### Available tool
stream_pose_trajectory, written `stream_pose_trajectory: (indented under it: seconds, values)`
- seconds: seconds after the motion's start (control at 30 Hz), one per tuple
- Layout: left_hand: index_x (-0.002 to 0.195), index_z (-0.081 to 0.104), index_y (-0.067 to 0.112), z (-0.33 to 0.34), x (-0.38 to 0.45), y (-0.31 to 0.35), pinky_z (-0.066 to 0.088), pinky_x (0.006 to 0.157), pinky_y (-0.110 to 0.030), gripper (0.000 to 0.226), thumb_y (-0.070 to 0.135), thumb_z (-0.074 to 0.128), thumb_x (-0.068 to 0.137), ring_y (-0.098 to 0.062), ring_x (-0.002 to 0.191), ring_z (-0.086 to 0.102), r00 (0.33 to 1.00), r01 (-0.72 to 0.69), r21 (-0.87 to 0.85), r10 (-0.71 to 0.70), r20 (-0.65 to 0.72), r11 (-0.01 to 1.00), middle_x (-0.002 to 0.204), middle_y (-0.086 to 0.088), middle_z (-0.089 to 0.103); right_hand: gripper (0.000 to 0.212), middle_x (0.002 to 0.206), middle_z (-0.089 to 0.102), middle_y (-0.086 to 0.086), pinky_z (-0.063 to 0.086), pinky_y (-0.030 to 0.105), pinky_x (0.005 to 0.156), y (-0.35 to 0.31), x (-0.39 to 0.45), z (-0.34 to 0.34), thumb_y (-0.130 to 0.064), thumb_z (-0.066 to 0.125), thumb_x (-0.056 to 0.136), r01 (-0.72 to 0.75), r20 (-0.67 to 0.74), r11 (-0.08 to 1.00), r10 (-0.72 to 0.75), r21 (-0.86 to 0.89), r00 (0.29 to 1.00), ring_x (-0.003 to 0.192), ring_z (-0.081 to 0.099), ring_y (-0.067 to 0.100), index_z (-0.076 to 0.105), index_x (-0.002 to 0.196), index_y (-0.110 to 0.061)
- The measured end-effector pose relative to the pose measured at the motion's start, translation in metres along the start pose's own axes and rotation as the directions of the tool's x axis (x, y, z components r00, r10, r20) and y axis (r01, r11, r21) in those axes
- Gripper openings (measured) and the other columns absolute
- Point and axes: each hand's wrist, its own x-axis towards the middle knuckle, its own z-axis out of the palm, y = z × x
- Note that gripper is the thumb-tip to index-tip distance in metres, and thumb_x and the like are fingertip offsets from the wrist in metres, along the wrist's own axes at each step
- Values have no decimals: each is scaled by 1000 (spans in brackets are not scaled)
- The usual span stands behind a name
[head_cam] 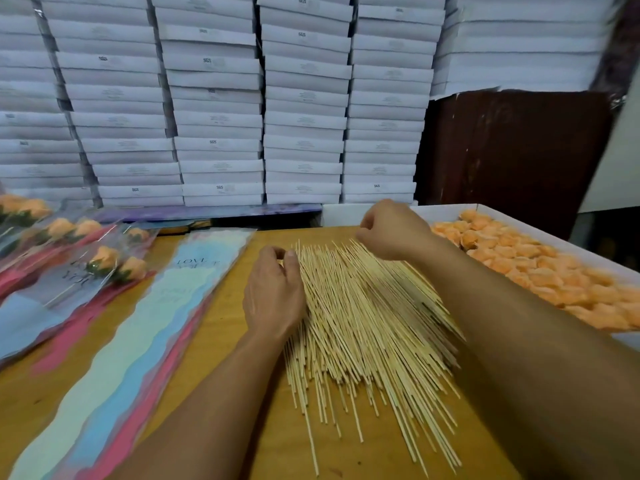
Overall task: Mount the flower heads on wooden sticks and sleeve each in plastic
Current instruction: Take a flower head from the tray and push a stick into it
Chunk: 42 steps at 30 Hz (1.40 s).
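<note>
A wide pile of thin wooden sticks [363, 327] lies fanned out on the wooden table [221, 306] in front of me. My left hand [273, 292] rests at the pile's left edge, thumb and fingers curled together at the stick tips. My right hand [391, 230] hovers over the far end of the pile with fingers curled; whether it pinches a stick is unclear. Orange flower heads [519, 261] fill a white box [540, 218] on the right. A stack of pastel plastic sleeves [145, 327] lies on the left.
Finished sleeved orange flowers [97, 261] lie at the far left of the table. Tall stacks of white flat boxes [221, 98] wall off the back. A dark brown panel [516, 147] stands at the back right.
</note>
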Motion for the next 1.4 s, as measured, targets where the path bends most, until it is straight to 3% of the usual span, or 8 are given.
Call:
stream_pose_trajectory:
  seconds: [0.2,0.33,0.43,0.63,0.8,0.97,1.2,1.4]
  values:
    - [112,56,13,2,2,-1,35,71,-33,30,36,38,106,-21,86,54,1000,-25,4,25,3,1000,94,-1,59,25,107,69,15,54,39,78,99,22,-36,-23,63,92,-318,-168,932,290,-174,942,104,60,33,69,114,-12]
    - [112,56,14,2,2,-1,36,70,-34,32,38,38,106,-21,87,55,1000,-20,5,19,22,1000,94,-1,60,35,114,66,10,53,46,98,139,20,-38,-29,67,93,-371,-14,874,387,-315,922,110,61,31,66,123,-11]
    - [113,57,14,2,1,-1,36,70,-34,32,38,37,106,-21,87,56,999,-19,3,19,35,1000,93,-2,61,30,110,68,6,56,41,91,156,14,-29,-27,64,95,-372,111,871,425,-319,898,98,64,25,66,123,-18]
    - [112,57,14,0,0,0,37,69,-35,33,39,37,106,-22,86,57,999,-13,-1,13,50,1000,91,-3,61,23,98,66,3,59,37,82,164,15,-22,-23,63,95,-327,54,838,387,-436,921,84,63,21,68,118,-22]
    - [111,57,14,0,0,0,35,67,-34,33,40,36,106,-21,84,56,998,-4,4,4,60,1000,89,-2,60,43,134,58,11,48,46,101,160,18,-27,-35,66,92,-312,57,801,393,-511,918,122,53,34,60,134,-25]
    - [113,57,14,0,0,1,36,69,-34,33,39,37,106,-20,87,56,997,1,7,-1,73,1000,94,-2,62,51,137,57,13,43,52,107,152,24,-35,-31,66,91,-313,69,792,406,-524,911,127,51,37,54,140,-22]
    - [115,57,14,-3,-2,4,44,72,-37,31,37,39,106,-22,88,59,996,-2,-29,4,92,1000,94,-3,64,26,91,64,4,58,43,80,116,27,-49,-26,69,88,-298,-45,850,310,-435,950,80,64,23,64,112,-16]
    - [119,62,20,-4,-1,7,55,75,-36,23,31,57,100,-11,80,61,986,-11,-133,33,164,991,87,5,63,22,87,71,2,54,33,69,42,19,-45,-29,69,79,-178,-41,970,174,-165,984,79,66,23,75,96,-17]
